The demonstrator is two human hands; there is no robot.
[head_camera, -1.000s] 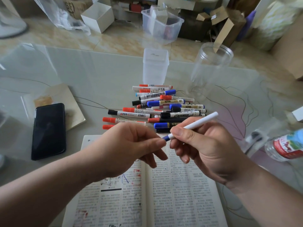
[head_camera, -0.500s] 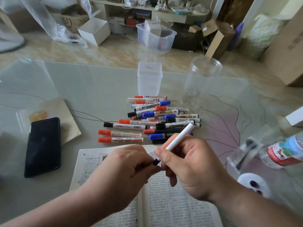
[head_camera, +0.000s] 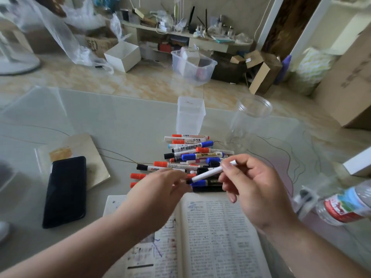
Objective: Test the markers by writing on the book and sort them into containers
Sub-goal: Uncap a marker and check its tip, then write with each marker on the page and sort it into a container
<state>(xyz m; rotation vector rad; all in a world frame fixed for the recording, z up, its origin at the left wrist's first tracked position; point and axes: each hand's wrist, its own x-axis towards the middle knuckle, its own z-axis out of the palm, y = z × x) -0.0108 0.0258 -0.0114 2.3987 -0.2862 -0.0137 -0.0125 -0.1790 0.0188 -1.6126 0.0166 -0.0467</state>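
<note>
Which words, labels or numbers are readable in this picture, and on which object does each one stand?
"记号笔" on a white marker near the far end of the pile.
"白板笔" seems to be on the red-capped marker behind it; faint, uncertain.
Printing on the other markers: too small or blurred.
Book pages: dense print, too small.
Bottle label: blurred.
Cardboard box lettering: partly hidden, unreadable.
</note>
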